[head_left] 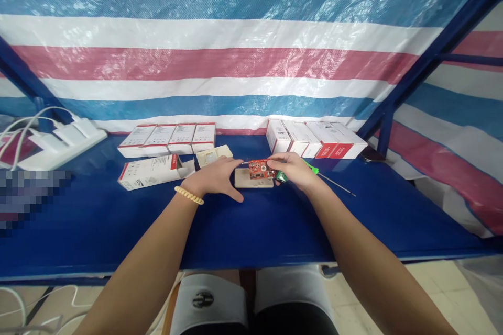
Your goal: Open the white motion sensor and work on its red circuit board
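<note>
A red circuit board [259, 169] is pinched in my right hand [293, 169], with a green part [281, 177] at its right end. The board hangs over a cream plastic housing [245, 179] lying on the blue table. My left hand [218, 176] is spread to the left of that housing, thumb and fingers apart, holding nothing. Just behind this hand lies another cream plastic piece [214, 155], partly covered by the fingers. To the right of my right hand, a screwdriver [334, 184] with a green handle lies on the table, its handle partly hidden.
An opened white-and-red box [149, 171] lies left of my left hand. Several boxes stand in a row at the back left [167, 138], and more boxes [316, 138] at the back right. A white power strip [65, 141] with plugs and cables sits far left on the blue table [259, 235].
</note>
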Available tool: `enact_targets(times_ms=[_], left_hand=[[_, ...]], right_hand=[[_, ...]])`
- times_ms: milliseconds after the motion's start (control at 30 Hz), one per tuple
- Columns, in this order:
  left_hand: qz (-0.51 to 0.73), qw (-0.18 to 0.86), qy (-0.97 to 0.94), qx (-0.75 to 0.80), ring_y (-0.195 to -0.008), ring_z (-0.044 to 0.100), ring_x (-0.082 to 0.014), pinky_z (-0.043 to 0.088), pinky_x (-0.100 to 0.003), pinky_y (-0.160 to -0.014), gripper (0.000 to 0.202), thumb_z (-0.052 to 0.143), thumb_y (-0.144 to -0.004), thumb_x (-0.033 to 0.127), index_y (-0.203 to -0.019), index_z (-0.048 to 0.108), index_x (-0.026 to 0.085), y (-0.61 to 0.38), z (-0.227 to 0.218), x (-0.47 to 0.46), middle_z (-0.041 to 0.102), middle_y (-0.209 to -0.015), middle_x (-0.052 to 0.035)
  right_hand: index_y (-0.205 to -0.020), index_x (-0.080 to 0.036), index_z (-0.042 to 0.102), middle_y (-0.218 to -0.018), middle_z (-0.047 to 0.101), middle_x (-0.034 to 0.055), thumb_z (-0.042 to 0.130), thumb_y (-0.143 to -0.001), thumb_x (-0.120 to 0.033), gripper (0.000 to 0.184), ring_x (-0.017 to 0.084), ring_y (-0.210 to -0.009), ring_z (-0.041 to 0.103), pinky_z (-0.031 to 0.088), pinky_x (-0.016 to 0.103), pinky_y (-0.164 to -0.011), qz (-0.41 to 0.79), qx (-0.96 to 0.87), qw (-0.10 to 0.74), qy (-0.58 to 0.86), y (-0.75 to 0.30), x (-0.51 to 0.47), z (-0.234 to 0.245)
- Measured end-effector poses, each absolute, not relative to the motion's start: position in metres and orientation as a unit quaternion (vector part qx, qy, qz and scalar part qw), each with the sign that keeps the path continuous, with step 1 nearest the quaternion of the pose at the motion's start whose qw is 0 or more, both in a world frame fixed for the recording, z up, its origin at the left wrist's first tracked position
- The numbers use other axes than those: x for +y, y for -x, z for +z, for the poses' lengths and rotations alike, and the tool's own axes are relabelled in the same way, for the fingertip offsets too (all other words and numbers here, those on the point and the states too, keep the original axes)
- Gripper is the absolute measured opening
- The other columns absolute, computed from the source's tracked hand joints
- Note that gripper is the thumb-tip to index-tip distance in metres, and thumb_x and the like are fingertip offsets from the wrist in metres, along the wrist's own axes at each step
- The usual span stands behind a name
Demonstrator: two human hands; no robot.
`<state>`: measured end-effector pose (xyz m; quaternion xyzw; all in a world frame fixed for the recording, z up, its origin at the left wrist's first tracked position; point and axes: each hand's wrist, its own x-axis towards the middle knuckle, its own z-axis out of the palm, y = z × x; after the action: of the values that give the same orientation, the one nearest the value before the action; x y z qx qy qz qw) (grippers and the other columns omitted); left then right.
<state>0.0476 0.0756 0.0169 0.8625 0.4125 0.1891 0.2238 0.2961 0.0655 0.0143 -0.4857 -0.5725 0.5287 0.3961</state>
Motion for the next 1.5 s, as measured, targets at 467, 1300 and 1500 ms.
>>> enact_targets(times_ms=[467, 1300, 1500], left_hand=[[0.28, 0.14, -0.873, 0.375, -0.101, 0.062, -0.0259, 0.048, -0.04, -0.091, 0.054, 0.077, -0.069, 0.043, -0.114, 0.066, 0.017, -0.063, 0.019, 0.073, 0.066, -0.113, -0.0095], [0.342, 0.18, -0.845, 0.369, -0.11, 0.063, -0.0258, 0.051, -0.04, -0.094, 0.055, 0.079, -0.067, 0.03, -0.118, 0.065, 0.018, -0.062, 0.012, 0.079, 0.066, -0.126, -0.0101], [0.35, 0.214, -0.827, 0.385, -0.111, 0.063, -0.0261, 0.052, -0.043, -0.096, 0.063, 0.083, -0.065, 0.03, -0.123, 0.062, 0.019, -0.061, 0.008, 0.081, 0.065, -0.127, -0.0103]], right_hand=[[-0.082, -0.015, 0.07, -0.061, 0.066, 0.0028, 0.078, -0.066, -0.041, 0.032, 0.014, -0.045, 0.057, 0.047, 0.027, -0.038, 0.534, -0.569, 0.401, 0.481, -0.297, 0.068, 0.013], [-0.084, -0.016, 0.069, -0.061, 0.067, 0.0027, 0.079, -0.065, -0.039, 0.031, 0.014, -0.044, 0.057, 0.05, 0.028, -0.041, 0.567, -0.525, 0.427, 0.469, -0.292, 0.071, 0.006], [-0.096, -0.013, 0.074, -0.068, 0.07, 0.0044, 0.078, -0.067, -0.04, 0.041, 0.014, -0.051, 0.06, 0.049, 0.027, -0.04, 0.577, -0.552, 0.404, 0.446, -0.292, 0.066, 0.011]])
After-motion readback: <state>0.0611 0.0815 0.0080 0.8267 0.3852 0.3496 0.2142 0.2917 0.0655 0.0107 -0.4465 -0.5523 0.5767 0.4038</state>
